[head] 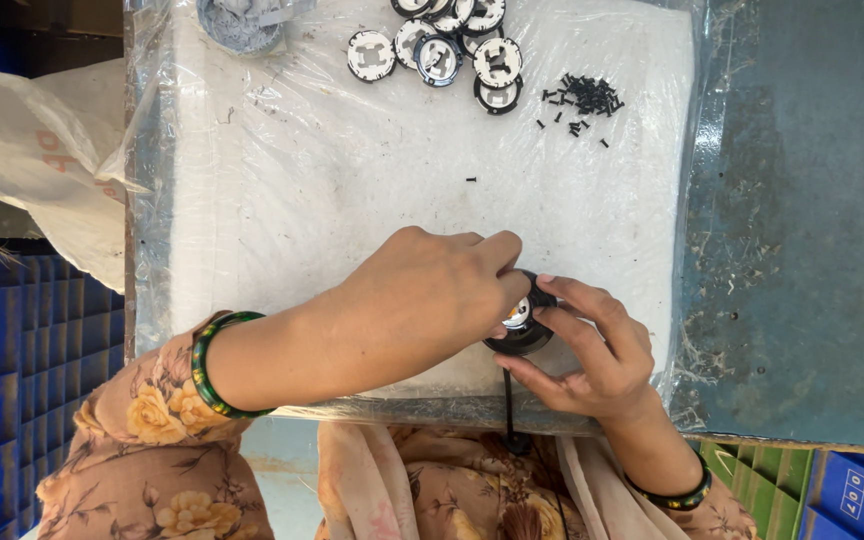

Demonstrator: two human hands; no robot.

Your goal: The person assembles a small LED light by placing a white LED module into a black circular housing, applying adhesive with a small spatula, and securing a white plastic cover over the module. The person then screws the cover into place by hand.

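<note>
Down low on the pad (302, 200), both hands meet over one black round part (522, 335).

- Right hand (592, 355): cups the part from below and the side, fingers closed around its rim. I judge this hold keeps it from turning or sliding on the slick plastic wrap.
- Left hand (422, 300): reaches across from the left, fingertips pinched together on the part's pale centre. What sits between them is hidden, so I cannot tell if they hold a screw or only press.
- Part: near the pad's front edge, just right of middle. A black cord (508, 410) drops from it over the edge toward the lap.
- Discs (452, 45): a cluster of round black-and-white pieces at the far edge, some overlapping. One lies a little apart to the left.
- Screws (582, 98): a small dark heap to the right of the discs, with one stray (471, 180) nearer the middle. Both stocks sit within arm's reach but well apart from the hands, likely to leave working room.
- Open room: wide bare pad between hands and stock. The right pad edge is near the right hand; beyond it lies the blue bench (802, 250).
- Left of the pad: a white bag (32, 160) and a blue crate (22, 350).
</note>
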